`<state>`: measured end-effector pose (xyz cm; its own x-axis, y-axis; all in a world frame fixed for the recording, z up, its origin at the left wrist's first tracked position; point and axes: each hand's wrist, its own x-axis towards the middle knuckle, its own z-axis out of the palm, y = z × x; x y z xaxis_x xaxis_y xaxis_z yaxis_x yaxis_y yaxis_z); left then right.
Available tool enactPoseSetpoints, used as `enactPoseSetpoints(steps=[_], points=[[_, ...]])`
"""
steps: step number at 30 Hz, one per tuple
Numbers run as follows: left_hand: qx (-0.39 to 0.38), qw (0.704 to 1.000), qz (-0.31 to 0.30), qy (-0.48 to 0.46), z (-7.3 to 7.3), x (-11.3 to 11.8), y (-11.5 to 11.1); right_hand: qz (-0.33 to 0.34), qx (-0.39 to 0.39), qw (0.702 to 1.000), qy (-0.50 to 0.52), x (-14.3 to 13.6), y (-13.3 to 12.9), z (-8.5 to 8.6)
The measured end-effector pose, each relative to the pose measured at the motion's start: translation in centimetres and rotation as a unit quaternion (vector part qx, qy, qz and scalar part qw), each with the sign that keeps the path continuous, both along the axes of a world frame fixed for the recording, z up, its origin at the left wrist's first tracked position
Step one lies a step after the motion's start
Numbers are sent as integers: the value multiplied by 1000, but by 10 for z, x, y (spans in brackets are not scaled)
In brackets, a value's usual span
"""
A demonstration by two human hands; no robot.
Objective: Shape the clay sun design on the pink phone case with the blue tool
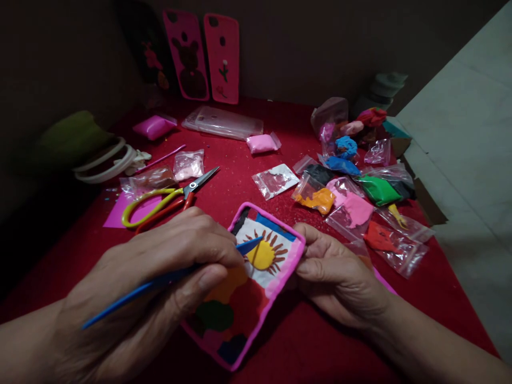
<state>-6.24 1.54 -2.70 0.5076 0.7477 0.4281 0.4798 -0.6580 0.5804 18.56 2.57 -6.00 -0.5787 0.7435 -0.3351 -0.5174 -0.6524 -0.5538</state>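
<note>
My left hand (172, 282) pinches a blue modelling tool (132, 298), its pointed tip over the yellow sun (263, 255) with brown rays. That sun lies on a white patch of a clay-covered phone case (260, 325) edged in pink. Below it are orange, red, green and dark blue patches, partly hidden by my left hand. My right hand (340, 272) grips the case by its right edge, thumb in front. The case is tilted above the red cloth. I cannot tell whether the tool tip touches the clay.
Yellow-and-red-handled scissors (172, 200) lie at left, near a white ring-shaped lid (108, 165). Bags of coloured clay (376, 189) crowd the right side. A clear phone case (224, 124) lies behind, and decorated cases (222, 58) lean on the wall. The table edge (460, 277) drops to a tiled floor.
</note>
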Motion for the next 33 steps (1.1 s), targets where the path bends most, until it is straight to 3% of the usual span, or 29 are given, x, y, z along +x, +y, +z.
enactPoseSetpoints(steps=[12, 20, 25, 33], points=[[8, 999, 17, -47, 5, 14, 0, -2, 1, 1000, 7, 2, 0, -1], [-6, 999, 12, -31, -1, 4, -2, 0, -3, 1000, -2, 0, -1, -1], [9, 999, -20, 24, 7, 8, 2, 1, 3, 1000, 3, 1, 0, -2], [-9, 998, 12, -53, 3, 10, -2, 1, -3, 1000, 0, 1, 1, -1]])
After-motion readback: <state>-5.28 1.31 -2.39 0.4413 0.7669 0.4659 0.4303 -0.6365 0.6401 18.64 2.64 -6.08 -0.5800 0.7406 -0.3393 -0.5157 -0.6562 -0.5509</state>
